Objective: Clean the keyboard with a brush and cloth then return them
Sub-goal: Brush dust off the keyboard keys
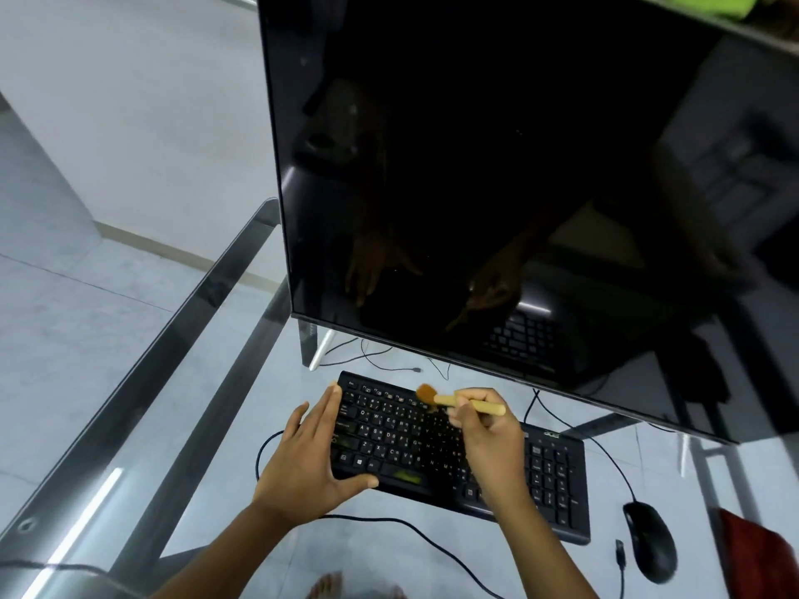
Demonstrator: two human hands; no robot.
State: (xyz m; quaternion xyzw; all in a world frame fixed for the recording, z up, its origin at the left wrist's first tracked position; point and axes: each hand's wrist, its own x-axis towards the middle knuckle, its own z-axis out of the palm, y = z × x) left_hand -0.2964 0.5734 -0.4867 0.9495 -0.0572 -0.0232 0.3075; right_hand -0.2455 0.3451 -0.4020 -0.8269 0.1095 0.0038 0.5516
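Observation:
A black keyboard [549,477] lies on the glass desk in front of the monitor. My right hand [493,443] grips the pale wooden handle of a small brush [445,399]; its brown bristles touch the top key rows near the keyboard's middle. My left hand [307,456] lies open along the keyboard's left end, fingers straight against its edge and thumb at the front edge. A dark red cloth [756,555] lies at the right edge of the desk, partly cut off by the frame.
A large dark monitor [519,166] stands close behind the keyboard on white legs. A black mouse [650,540] sits right of the keyboard. Thin black cables [415,531] run across the glass desk top [181,425], whose metal frame runs along the left.

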